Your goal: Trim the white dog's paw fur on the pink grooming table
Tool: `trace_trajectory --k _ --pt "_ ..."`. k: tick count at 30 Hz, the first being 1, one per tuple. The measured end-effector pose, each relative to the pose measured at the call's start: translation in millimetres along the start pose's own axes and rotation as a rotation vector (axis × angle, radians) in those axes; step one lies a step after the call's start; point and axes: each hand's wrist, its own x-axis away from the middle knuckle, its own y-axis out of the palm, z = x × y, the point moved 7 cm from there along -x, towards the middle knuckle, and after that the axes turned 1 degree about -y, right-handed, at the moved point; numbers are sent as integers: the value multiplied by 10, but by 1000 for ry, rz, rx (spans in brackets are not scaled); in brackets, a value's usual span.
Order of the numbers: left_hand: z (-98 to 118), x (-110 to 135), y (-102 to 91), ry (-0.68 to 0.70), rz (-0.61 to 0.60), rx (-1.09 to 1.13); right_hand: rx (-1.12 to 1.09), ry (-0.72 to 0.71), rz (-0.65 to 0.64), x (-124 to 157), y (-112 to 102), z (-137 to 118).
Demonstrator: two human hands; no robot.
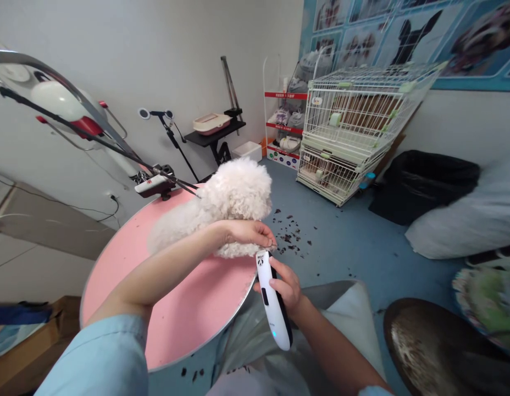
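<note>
One fluffy white dog (238, 190) was on a round pink counter (205, 297), and black straps (184, 183) ran up from it. Its face could not be seen. One leg (234, 252) stuck out to the edge of the counter. The left hand (253, 234) was at the end of that leg. Its grip was narrow, with the thumb and fingers pinched close, and it seemed to hold the tip of the leg, but the paw was too hidden to see well. The right hand (288, 286) had its grip wrapped around a white and black hair clipper (271, 300). The small blue light on the clipper was lit. The clipper's top was right by the left fingertips, but I could not tell if it touched any fur. Dark bits (290, 238) lay on the blue floor (333, 242).

It looked like the step was trimming around the paw. The next move seemed to call for a soft, steady hold on the leg and a slow, small push of the clipper, well away from the fingers.
</note>
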Motion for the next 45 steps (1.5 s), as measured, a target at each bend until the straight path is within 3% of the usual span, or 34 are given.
trace_trajectory --k 9,12,16,20,22,27,32,38,40,43,45 --pt "-87 -4 11 -31 28 -44 -233 173 -123 4 26 78" --pt "-72 14 15 -50 44 -44 -259 258 -58 -30 -43 87" --pt "-41 78 -8 -87 88 -29 -394 414 -65 -87 -48 65" --pt "-19 112 6 -81 49 3 -485 639 154 -62 -212 101" --pt "-20 102 3 -76 50 -11 -475 660 191 -59 -253 92" --pt "-50 51 -22 -54 99 -55 -510 647 105 -80 -147 88" --pt "-90 30 -18 -67 117 -70 -472 661 128 -110 -153 85" --pt "-101 20 -7 -72 118 -32 -656 813 69 -9 -66 164" --pt "-108 21 3 -51 96 -30 -790 910 156 100 -39 254" --pt "-132 7 12 -25 71 -60 -901 1092 443 305 -48 424" --pt "-147 -11 16 -23 66 -76 -924 1192 552 395 -20 486"
